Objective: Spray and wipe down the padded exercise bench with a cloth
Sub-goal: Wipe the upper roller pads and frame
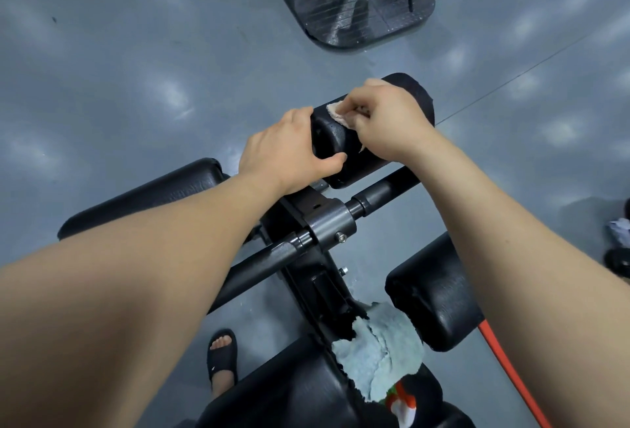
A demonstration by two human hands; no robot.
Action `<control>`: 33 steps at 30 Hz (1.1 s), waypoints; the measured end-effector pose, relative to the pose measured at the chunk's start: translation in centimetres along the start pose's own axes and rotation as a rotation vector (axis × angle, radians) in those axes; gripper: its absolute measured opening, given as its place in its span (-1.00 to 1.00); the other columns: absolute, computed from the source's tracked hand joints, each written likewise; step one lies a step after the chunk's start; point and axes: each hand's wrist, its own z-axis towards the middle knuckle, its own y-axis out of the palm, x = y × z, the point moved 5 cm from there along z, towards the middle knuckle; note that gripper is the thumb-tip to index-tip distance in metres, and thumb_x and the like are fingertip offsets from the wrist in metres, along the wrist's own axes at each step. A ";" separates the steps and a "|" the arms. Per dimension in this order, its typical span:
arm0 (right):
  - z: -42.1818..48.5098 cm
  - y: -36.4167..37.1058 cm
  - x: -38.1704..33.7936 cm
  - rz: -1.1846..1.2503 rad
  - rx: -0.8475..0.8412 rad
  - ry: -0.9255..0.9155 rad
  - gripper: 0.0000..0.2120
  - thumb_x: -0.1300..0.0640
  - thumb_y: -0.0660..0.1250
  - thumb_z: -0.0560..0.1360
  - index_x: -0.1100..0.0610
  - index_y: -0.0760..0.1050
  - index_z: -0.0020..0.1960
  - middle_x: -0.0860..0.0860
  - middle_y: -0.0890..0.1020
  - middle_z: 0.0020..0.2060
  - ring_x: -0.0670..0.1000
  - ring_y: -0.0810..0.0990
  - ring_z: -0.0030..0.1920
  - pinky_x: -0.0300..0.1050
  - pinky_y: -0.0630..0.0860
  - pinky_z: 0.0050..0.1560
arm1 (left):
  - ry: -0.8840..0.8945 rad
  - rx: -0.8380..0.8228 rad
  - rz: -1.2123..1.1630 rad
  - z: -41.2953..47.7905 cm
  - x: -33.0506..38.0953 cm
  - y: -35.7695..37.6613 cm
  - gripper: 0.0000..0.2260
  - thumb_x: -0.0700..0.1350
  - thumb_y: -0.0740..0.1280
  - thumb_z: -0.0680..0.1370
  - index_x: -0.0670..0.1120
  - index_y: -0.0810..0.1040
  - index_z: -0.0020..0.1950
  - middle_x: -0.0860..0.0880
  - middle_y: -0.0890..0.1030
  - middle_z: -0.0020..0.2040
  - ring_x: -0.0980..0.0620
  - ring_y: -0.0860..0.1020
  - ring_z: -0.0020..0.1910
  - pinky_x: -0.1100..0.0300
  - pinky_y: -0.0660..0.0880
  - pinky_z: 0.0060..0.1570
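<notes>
The black padded bench [306,390] runs away from me, with roller pads on a cross bar. My left hand [283,151] grips the near end of the far right roller pad [414,93]. My right hand [388,117] pinches a small pale pink cloth [337,114] against the top of that pad. A light blue cloth [378,349] lies crumpled on the bench near its metal frame. Beside it, at the bottom edge, the top of a spray bottle [402,400] with white, orange and green parts shows.
A left roller pad [143,199] and a near right pad [439,294] flank the black metal frame [327,223]. My sandalled foot [221,356] stands on the grey floor. An orange hose [508,369] runs at the right. Another machine's footplate [361,8] lies ahead.
</notes>
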 end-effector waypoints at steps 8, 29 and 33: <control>-1.1 0.5 -0.9 0.103 -0.118 -0.172 -0.83 0.21 0.36 0.58 -0.01 0.69 0.04 -0.01 0.51 -0.06 -0.06 0.50 -0.01 -0.26 0.41 0.01 | -0.009 -0.022 0.007 -0.1 0.2 -0.1 -0.11 0.44 0.34 0.37 0.04 0.21 0.57 0.06 0.38 0.50 -0.07 0.49 0.36 0.00 0.40 0.19; -1.3 -4.0 7.3 -0.235 -0.081 0.091 -0.81 0.21 0.22 0.55 -0.05 0.53 -0.07 0.00 0.40 0.11 0.16 0.35 0.07 0.03 0.43 0.07 | 0.040 -0.036 0.002 -0.1 0.3 0.2 -0.17 0.40 0.42 0.36 0.05 0.23 0.48 0.07 0.38 0.41 -0.08 0.53 0.25 0.01 0.38 0.11; -1.2 -2.6 5.4 -0.025 -0.033 0.112 -0.88 -0.11 0.35 0.52 -0.08 0.48 -0.08 0.03 0.47 0.09 0.08 0.51 0.11 -0.10 0.45 0.21 | 0.040 -0.035 0.002 0.0 0.1 0.2 -0.18 0.41 0.43 0.33 0.10 0.21 0.45 0.04 0.45 0.40 -0.11 0.55 0.22 -0.01 0.41 0.07</control>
